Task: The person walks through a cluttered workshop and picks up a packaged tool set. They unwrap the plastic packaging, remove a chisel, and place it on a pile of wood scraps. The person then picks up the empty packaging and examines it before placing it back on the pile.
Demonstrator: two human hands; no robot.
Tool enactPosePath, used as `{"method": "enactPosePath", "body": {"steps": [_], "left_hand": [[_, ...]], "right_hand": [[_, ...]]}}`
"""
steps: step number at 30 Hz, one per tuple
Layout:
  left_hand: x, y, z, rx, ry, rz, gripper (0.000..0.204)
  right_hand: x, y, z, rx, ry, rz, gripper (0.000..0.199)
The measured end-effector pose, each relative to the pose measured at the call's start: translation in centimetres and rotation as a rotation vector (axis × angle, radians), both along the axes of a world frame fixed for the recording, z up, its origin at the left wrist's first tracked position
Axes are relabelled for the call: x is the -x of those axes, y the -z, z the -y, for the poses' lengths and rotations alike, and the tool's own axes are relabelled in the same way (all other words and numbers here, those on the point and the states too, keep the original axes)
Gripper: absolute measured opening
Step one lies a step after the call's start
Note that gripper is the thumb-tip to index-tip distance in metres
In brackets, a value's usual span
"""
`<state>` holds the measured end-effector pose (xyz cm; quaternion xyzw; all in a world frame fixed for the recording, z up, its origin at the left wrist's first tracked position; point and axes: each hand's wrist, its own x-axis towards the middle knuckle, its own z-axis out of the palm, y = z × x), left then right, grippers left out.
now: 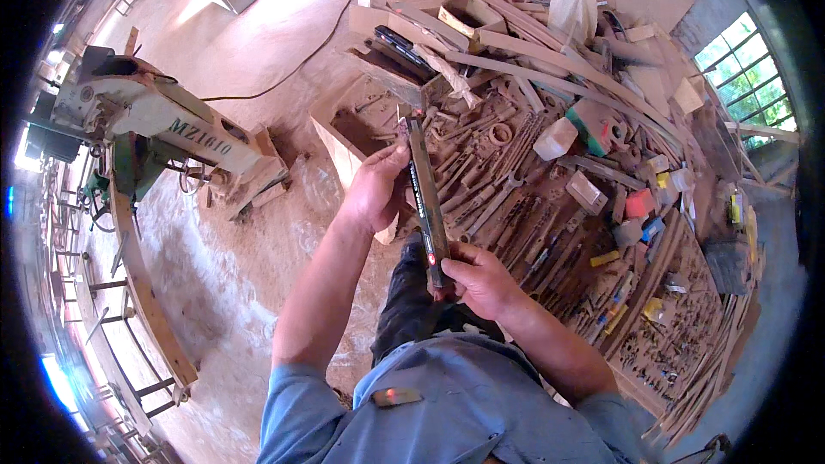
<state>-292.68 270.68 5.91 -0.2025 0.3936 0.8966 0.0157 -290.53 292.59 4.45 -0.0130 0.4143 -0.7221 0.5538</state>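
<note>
A long, narrow black box (423,193) with light printing and a small red mark is held lengthwise in front of my body. My left hand (378,185) is closed around its far end, thumb on its side. At the near end my right hand (481,279) grips it, thumb near the corner and the other fingers partly hidden. What is inside the box, if anything, does not show. Just beyond the far end is an open wooden box (391,77) with several dark slim items (400,39) in its top.
On my right a low bench (640,382) is covered with drill bits and rods (490,198), small boxes and a red block (639,203). Long wood strips (550,56) and a white bag (573,7) lie behind. A green-and-white machine (185,120) stands left; a cable (296,73) crosses the floor.
</note>
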Motion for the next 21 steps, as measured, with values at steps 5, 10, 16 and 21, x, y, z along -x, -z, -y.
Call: {"method": "enactPosePath", "body": {"steps": [5, 10, 16, 21], "left_hand": [[-1.2, 0.3, -1.3, -0.059, 0.068, -0.016, 0.036], [-1.2, 0.4, -1.7, -0.079, 0.078, -0.02, 0.036], [-1.0, 0.4, -1.8, -0.066, 0.086, -0.027, 0.035], [-1.1, 0.3, -2.2, -0.115, 0.083, -0.056, 0.045]], "right_hand": [[0.2, 0.1, 0.0, -0.135, 0.058, -0.154, 0.017], [0.5, 0.4, -0.1, -0.125, 0.069, -0.227, 0.019], [0.8, 0.0, -0.2, -0.149, 0.037, -0.285, 0.021], [1.0, -0.6, -0.5, -0.184, 0.034, -0.347, 0.022]]}}
